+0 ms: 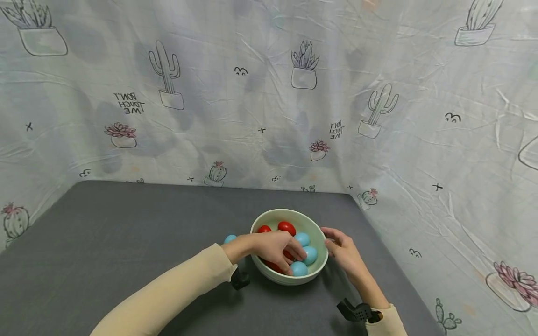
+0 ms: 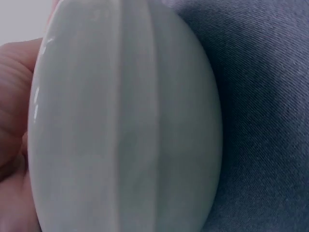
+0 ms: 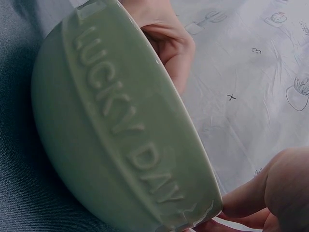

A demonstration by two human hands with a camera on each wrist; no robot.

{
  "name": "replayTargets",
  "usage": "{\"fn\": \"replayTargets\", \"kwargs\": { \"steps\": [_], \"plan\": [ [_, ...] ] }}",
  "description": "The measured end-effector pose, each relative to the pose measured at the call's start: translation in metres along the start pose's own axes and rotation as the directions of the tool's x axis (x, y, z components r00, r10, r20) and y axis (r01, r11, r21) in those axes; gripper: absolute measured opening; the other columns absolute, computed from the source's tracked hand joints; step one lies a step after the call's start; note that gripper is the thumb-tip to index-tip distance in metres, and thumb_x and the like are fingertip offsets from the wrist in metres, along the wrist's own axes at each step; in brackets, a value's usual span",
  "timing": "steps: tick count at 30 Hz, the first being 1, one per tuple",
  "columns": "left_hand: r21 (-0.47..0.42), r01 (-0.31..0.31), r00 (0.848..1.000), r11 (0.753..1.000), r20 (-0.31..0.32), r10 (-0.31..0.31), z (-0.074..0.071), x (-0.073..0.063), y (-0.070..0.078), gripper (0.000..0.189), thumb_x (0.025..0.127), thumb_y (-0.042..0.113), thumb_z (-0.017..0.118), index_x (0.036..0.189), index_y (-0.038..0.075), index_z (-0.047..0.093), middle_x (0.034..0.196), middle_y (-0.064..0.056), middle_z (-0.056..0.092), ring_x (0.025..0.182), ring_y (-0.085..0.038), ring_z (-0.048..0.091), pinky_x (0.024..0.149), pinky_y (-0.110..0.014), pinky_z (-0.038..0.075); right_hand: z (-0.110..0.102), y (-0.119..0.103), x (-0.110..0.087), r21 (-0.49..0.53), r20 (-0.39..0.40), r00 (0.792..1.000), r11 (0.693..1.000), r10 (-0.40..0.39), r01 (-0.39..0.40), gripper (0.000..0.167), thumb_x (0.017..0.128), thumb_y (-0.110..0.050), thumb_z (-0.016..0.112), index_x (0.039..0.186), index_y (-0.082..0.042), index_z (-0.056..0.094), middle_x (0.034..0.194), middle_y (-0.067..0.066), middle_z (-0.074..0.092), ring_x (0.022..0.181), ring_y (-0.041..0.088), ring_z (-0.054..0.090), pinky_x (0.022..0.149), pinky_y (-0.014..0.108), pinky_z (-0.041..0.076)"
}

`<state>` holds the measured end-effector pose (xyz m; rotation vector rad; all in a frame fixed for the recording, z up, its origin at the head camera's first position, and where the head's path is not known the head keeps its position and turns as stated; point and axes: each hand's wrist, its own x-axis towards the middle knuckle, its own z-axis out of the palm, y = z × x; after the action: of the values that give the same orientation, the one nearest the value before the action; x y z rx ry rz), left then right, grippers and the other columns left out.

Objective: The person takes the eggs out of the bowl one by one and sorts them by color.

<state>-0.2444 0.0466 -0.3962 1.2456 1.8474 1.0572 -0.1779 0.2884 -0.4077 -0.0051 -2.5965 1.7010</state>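
A pale green bowl (image 1: 273,278) stands on the grey cloth, holding several small rounded balls, some red (image 1: 286,228), some light blue (image 1: 310,255). My left hand (image 1: 275,249) reaches over the near left rim, its fingers down among the balls. Red shows between its fingers and thumb; I cannot tell whether they grip a ball. At the bowl's right side my right hand (image 1: 345,255) holds the rim with thumb and fingers, which also show in the right wrist view. Raised "LUCKY DAY" lettering (image 3: 130,125) runs around the bowl's outside. In the left wrist view the bowl's wall (image 2: 96,121) hides most of the left hand.
Another light blue ball (image 1: 230,238) lies on the grey cloth (image 1: 126,242) left of the bowl, partly behind the left wrist. A white curtain (image 1: 235,102) printed with cactus drawings hangs behind the table and along its sides. The table's right edge runs close beside the right hand.
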Motion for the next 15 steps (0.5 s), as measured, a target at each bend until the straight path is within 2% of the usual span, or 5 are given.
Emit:
{"fn": "replayTargets", "kwargs": {
  "steps": [3,6,9,15],
  "plan": [
    [0.093,-0.007,1.0,0.996,0.005,0.006,0.0006,0.0016,0.0018,0.05,0.082,0.001,0.08,0.129,0.002,0.063,0.123,0.003,0.064,0.112,-0.007,0.06,0.086,-0.017,0.052,-0.0003,-0.001,-0.0003,0.011,0.001,1.0,1.0,-0.004,0.004,0.036,0.101,-0.004,0.05,0.137,0.003,0.052,0.13,0.02,0.056,0.105,0.028,0.058,0.075,0.033,0.053],
    [0.123,-0.015,1.0,0.992,0.015,0.013,0.0014,0.0021,0.0036,0.05,0.082,-0.001,0.079,0.129,0.002,0.063,0.124,0.002,0.064,0.112,-0.006,0.06,0.085,-0.017,0.052,-0.0002,-0.0009,-0.0004,0.012,-0.002,1.0,1.0,-0.008,0.008,0.037,0.101,-0.004,0.05,0.137,0.004,0.052,0.13,0.021,0.056,0.106,0.028,0.058,0.074,0.031,0.053],
    [0.103,-0.023,0.999,0.994,0.026,0.02,0.0013,0.0009,0.0041,0.05,0.082,-0.002,0.079,0.129,0.002,0.063,0.125,0.0,0.064,0.112,-0.006,0.06,0.086,-0.017,0.052,0.0005,0.0001,-0.0005,0.004,-0.009,1.0,1.0,-0.012,0.012,0.036,0.101,-0.003,0.05,0.136,0.003,0.053,0.129,0.02,0.057,0.105,0.028,0.059,0.074,0.03,0.053],
    [-0.02,-0.039,0.997,0.999,0.06,0.04,-0.0036,-0.0029,0.0016,0.047,0.085,0.003,0.077,0.13,0.0,0.063,0.125,0.0,0.065,0.111,-0.006,0.06,0.092,-0.021,0.05,0.0011,0.0011,-0.0003,-0.01,-0.011,1.0,1.0,-0.006,0.006,0.035,0.1,-0.001,0.05,0.135,0.002,0.055,0.129,0.019,0.058,0.109,0.029,0.059,0.075,0.028,0.054]
  ]
}}
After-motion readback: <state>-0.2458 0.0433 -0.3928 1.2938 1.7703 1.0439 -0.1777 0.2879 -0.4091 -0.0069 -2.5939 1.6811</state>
